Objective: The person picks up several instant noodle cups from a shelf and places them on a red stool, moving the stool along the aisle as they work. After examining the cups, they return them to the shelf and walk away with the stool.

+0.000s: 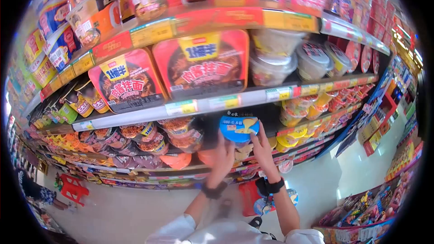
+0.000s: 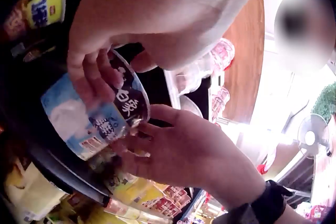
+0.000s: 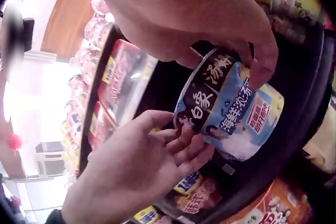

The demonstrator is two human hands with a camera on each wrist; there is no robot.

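Observation:
An instant noodle bowl [image 1: 238,129] with a blue lid and a blue and black printed side is between my two hands, in front of a dark gap on the shelf. My left hand [image 1: 224,156] grips its left side and my right hand [image 1: 262,151] its right side. From the left wrist, the bowl [image 2: 79,121] shows its printed wall, with the fingers of both hands curved round it. The right wrist view has the bowl [image 3: 231,111] tilted, my right hand [image 3: 247,40] over it and my left hand [image 3: 152,155] at its rim.
Boxed noodles [image 1: 201,65] stand on the shelf above the bowl. Stacked noodle bowls [image 1: 181,133] line the shelf to the left, and yellow-lidded tubs [image 1: 289,140] the right. A red stool [image 1: 72,187] is on the floor at left; a snack bin [image 1: 361,212] stands at right.

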